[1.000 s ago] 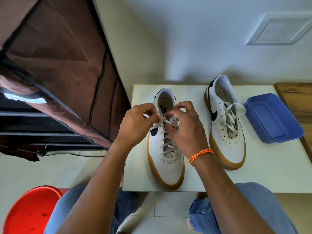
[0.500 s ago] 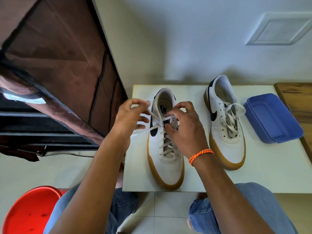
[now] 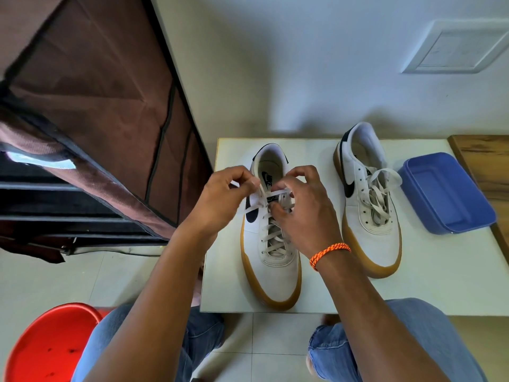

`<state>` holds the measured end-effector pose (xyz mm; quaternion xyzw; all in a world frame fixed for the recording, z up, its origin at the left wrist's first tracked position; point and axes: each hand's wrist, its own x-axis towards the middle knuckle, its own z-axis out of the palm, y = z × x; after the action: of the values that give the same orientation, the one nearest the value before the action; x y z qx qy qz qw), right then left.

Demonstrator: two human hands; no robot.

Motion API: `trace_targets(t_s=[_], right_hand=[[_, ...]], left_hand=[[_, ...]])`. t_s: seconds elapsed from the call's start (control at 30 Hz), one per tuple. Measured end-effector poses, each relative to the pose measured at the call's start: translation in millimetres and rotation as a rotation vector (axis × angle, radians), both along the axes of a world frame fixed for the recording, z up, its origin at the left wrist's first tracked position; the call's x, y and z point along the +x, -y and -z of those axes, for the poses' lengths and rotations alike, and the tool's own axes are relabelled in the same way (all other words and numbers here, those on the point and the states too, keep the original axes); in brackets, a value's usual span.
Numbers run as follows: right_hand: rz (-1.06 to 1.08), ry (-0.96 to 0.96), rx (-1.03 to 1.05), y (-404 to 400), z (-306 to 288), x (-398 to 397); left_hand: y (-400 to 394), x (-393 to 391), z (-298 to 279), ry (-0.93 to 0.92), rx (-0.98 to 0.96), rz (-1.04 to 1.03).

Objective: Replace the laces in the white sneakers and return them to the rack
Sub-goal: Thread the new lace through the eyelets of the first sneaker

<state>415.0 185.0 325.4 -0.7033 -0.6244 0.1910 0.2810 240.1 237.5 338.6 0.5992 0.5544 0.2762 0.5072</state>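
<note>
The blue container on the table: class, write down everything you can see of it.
The blue container is a shallow rectangular tub with rounded corners, seemingly plastic. It sits open side up, with no lid on it, and nothing shows inside. It stands on the white table near its right edge, slightly skewed, just right of the right-hand sneaker, whose loose lace loop reaches close to its rim; contact cannot be told. Neither hand touches it.

A white sneaker [image 3: 271, 244] with gum sole stands on the table [image 3: 429, 271], toe toward its near edge, lace [image 3: 271, 232] half threaded. Its mate [image 3: 367, 199] stands farther right, loosely laced.
</note>
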Motion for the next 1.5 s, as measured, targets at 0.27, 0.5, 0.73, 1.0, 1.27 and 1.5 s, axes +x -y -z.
trace_targets(t_s=[0.27,0.5,0.73,1.0,1.27,1.5], right_hand=[[0.000,-0.032,-0.020,0,-1,-2],[-0.020,-0.039,-0.003,1,-2,-1],[-0.130,-0.081,0.123,2,-6,-9],[-0.183,0.127,0.051,7,-1,-19],[-0.130,0.071,0.194,4,-2,-20],[0.140,-0.213,0.309,-2,-6,-4]], left_hand=[[-5,-9,-12,0.679,-0.094,-0.190],[-4,-6,-16,0.707,-0.156,-0.239],[-7,-7,2,-0.066,0.015,-0.368],[-5,-5,6,-0.294,0.393,-0.362],[2,8,-11,0.096,0.076,0.072],[2,6,-17,0.183,-0.058,0.105]])
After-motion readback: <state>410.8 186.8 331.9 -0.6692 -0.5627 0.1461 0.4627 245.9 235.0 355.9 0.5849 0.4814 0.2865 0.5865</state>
